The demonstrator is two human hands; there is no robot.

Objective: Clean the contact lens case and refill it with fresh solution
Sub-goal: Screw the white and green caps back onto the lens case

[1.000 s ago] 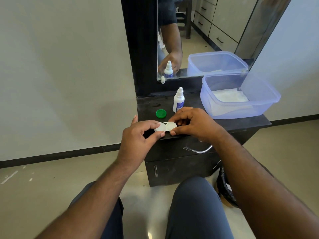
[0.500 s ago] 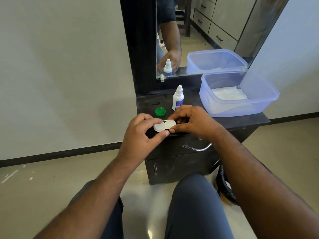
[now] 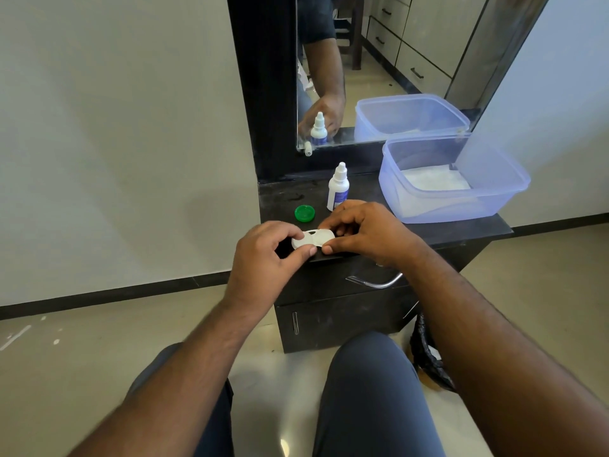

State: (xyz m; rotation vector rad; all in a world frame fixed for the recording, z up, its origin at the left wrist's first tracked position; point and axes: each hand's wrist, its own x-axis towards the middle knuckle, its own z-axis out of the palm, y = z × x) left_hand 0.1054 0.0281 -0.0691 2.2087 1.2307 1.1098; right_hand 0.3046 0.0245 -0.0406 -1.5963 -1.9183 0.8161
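Note:
A white contact lens case [image 3: 313, 238] is held just above the front edge of the black dresser top [image 3: 286, 199]. My left hand [image 3: 263, 258] pinches its left end between thumb and fingers. My right hand [image 3: 365, 230] pinches its right end, fingers curled over it. A loose green cap [image 3: 304, 213] lies on the dresser behind the case. The white solution bottle [image 3: 338, 188] with a blue label stands upright, capped, just beyond my right hand.
A translucent blue plastic tub [image 3: 487, 199] with a white cloth inside sits at the right of the dresser. A mirror [image 3: 379, 61] stands behind. Drawers with a metal handle [image 3: 375, 283] are below, and a black bag [image 3: 428, 357] lies on the floor by my right knee.
Both hands lifted the case slightly and tilted it; my left fingers curled further over its left end. The bottle, cap and tub have not moved.

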